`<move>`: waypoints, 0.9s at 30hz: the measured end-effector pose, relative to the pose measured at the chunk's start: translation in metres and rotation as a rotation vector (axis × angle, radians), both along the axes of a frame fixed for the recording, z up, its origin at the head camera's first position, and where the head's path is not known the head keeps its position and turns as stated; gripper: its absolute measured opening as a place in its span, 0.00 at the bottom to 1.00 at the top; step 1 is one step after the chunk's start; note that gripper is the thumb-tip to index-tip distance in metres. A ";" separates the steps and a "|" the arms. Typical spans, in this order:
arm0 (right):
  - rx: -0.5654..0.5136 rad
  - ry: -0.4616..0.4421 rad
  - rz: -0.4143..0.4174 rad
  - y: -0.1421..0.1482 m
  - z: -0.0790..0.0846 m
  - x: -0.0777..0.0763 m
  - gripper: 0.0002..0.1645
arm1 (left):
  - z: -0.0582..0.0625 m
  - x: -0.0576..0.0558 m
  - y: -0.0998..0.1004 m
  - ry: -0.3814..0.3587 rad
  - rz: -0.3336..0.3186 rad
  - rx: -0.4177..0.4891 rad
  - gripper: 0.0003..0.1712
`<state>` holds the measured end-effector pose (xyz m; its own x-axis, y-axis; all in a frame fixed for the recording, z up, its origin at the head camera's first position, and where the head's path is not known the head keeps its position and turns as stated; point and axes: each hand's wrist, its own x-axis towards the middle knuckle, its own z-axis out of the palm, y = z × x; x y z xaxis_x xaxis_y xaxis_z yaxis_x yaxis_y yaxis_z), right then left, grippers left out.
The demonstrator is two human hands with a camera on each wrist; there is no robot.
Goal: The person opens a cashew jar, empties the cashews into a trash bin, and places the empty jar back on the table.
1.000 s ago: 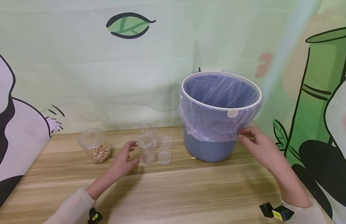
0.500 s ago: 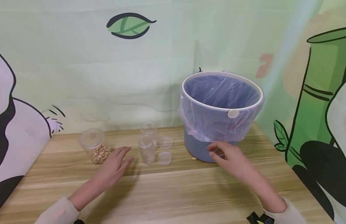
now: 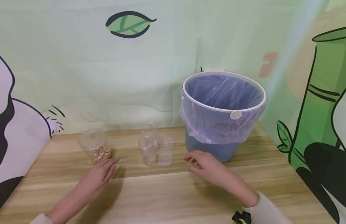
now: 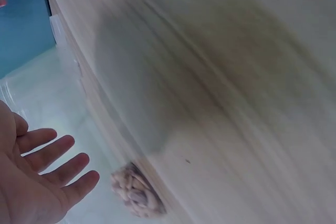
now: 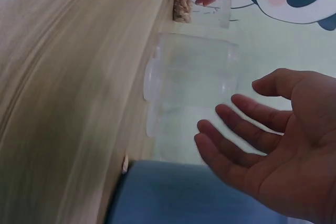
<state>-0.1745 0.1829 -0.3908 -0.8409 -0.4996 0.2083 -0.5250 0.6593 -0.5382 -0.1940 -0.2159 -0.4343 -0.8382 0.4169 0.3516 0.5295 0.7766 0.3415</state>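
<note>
R hand (image 3: 207, 166) moved left, L hand (image 3: 97, 177) drew back, both loose w/ nothing held, so slow moves nr clear jars (image 3: 147, 154) seemed best.

Right hand (image 3: 205, 166) released the bag liner (image 3: 214, 124), shifted leftward to in front of the blue bin (image 3: 224, 152), left hand (image 3: 98, 176) retracted from beside the front clear jar (image 3: 148, 154), moved near the nut jar (image 3: 92, 140).

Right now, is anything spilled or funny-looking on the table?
Yes, one tiny thing: a pale bit lies on the table near the bin's bottom. It looks stray, because the nuts sit inside a jar. I can't tell what it is.
</note>
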 end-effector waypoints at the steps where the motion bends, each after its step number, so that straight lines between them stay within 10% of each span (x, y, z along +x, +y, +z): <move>1: 0.007 0.010 0.023 -0.002 -0.002 -0.001 0.14 | -0.001 0.002 -0.003 -0.016 0.013 -0.001 0.16; 20: 0.138 0.034 0.216 -0.059 -0.008 -0.015 0.18 | 0.000 0.007 -0.060 -0.257 0.281 0.000 0.21; 27: 0.126 0.061 0.267 -0.085 -0.003 -0.018 0.21 | 0.001 -0.006 -0.074 -0.355 0.361 0.085 0.42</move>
<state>-0.1928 0.0982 -0.3936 -0.6640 -0.7265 0.1770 -0.7178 0.5530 -0.4231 -0.2000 -0.2900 -0.4329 -0.9974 0.0611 0.0389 0.0724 0.8499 0.5219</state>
